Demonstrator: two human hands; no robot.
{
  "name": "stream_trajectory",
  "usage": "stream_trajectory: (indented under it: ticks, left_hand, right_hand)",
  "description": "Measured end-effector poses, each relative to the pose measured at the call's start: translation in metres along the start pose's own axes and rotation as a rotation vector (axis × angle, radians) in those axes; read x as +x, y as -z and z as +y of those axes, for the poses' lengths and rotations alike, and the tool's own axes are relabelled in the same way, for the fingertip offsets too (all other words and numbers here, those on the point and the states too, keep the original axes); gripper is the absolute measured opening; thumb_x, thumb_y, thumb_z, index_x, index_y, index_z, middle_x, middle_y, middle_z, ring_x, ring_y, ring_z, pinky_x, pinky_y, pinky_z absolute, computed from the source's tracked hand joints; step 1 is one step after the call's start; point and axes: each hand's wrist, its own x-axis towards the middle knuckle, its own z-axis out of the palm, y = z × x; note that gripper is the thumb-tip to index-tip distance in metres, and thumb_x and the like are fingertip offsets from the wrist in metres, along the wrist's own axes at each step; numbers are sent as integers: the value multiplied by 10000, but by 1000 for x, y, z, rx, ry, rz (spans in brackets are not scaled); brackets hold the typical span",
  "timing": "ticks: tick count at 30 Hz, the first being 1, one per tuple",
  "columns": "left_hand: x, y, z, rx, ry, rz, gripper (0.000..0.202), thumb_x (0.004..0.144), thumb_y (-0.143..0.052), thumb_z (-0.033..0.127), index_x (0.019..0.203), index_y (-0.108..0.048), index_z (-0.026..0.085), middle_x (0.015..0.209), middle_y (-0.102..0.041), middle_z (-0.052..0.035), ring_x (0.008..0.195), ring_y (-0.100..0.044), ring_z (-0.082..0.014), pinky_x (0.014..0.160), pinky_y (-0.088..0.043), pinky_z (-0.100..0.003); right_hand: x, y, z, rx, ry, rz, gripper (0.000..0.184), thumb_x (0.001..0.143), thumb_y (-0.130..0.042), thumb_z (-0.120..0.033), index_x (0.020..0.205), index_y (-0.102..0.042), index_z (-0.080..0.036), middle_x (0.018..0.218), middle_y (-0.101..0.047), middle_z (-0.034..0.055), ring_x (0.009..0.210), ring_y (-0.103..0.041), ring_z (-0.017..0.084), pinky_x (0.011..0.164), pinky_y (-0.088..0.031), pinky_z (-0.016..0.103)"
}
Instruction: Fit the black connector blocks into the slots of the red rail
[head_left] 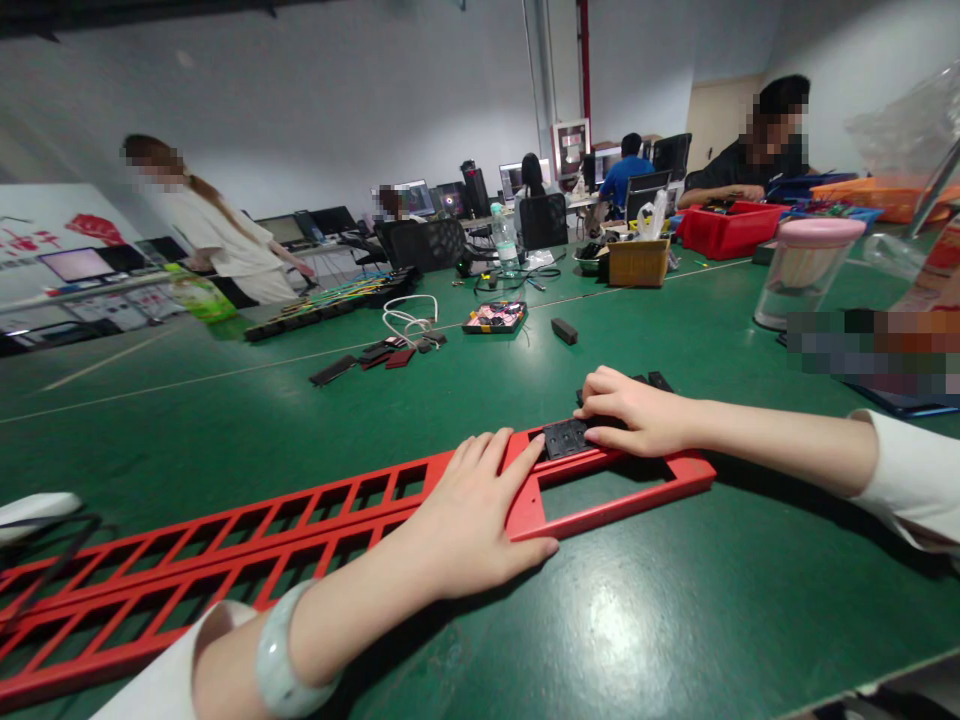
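A long red slotted frame (pixel 431 475) lies across the green table, running from the left edge to the middle. My left hand (pixel 480 515) rests over it with the fingers spread, the thumb past the near edge. At the right end of the frame, my right hand (pixel 626 410) has its fingers bent and pinched on a black plastic panel (pixel 564 438). This panel has a pattern of small round marks and sits in the far opening. More black pieces (pixel 660 382) show behind my right hand, partly hidden by it. The near opening beside the panel holds no insert.
Beyond the frame lie a black block (pixel 564 331), a small parts tray (pixel 495 318), dark flat pieces (pixel 334 370) and a white cable (pixel 409 318). A pink-lidded cup (pixel 806 270) and red bin (pixel 731 232) stand at right. Several people are around the room.
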Motion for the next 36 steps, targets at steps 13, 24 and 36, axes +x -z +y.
stream_trajectory:
  ticks: [13,24,36]
  left_hand:
    - [0,1,1,-31,6,7,868,696,-511,629,1388,-227,190,1406,-257,-184,1267,-251,-377,1017,-199,-526]
    - [0,0,0,-15,-1,9,873,697,-509,632,1392,-213,195,1402,-260,-190,1265,-256,-376,1015,-206,-532]
    - [-1,-2,-2,-5,0,5,875,702,-493,644,1399,-189,209,1412,-243,-186,1275,-242,-378,1019,-194,-536]
  right_hand:
    - [1,-1,-3,-51,16,16,296,862,-434,-322,966,-621,-119,875,-515,115,876,-447,213,821,-404,373]
    - [1,-9,6,-179,-292,197,230,851,-435,-279,815,-628,-160,895,-551,103,918,-408,231,812,-349,405]
    - [4,-10,10,-95,-296,115,178,823,-467,-236,893,-625,-191,1035,-616,72,1061,-393,260,862,-314,466]
